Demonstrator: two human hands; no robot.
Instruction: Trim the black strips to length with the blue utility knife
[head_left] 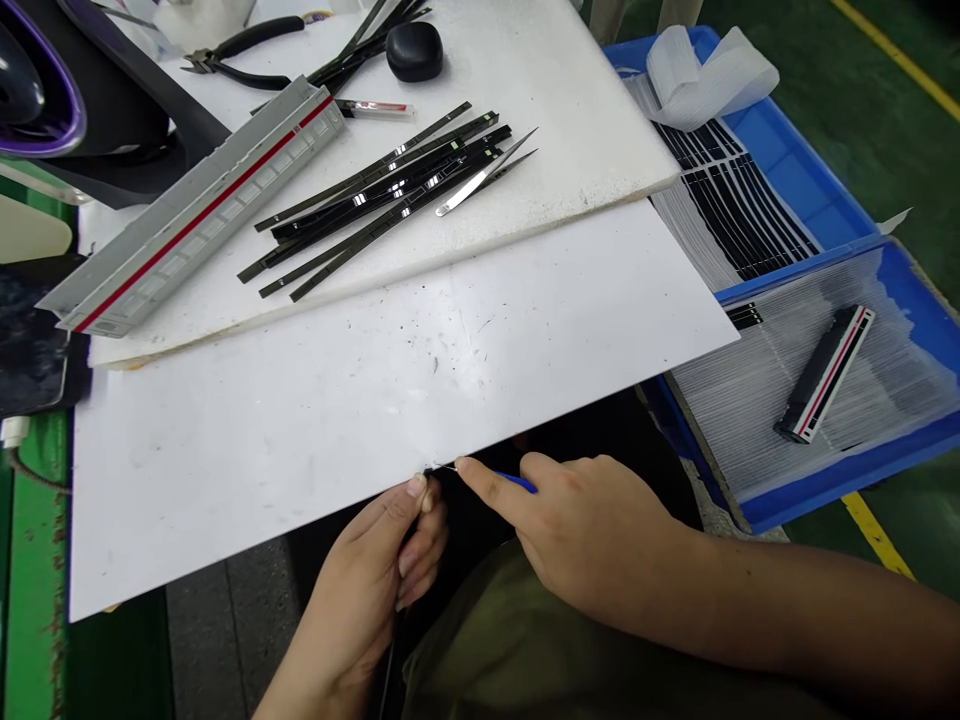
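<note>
My left hand is closed at the front edge of the white board. Between its thumb and fingers is a thin black strip; only the tip shows above, and a dark length hangs below the fist. My right hand is wrapped round a slim blue-handled tool, index finger stretched along it. The tool's fine metal tip points left at the strip's end; whether they touch I cannot tell. Beyond, several black strips lie on a white foam slab, with tweezers at their right ends.
A grey model train car body with a red stripe lies at left, near a black-and-purple device. Cutting pliers and a black case are at the back. Blue trays stand right, one bearing a small striped car body.
</note>
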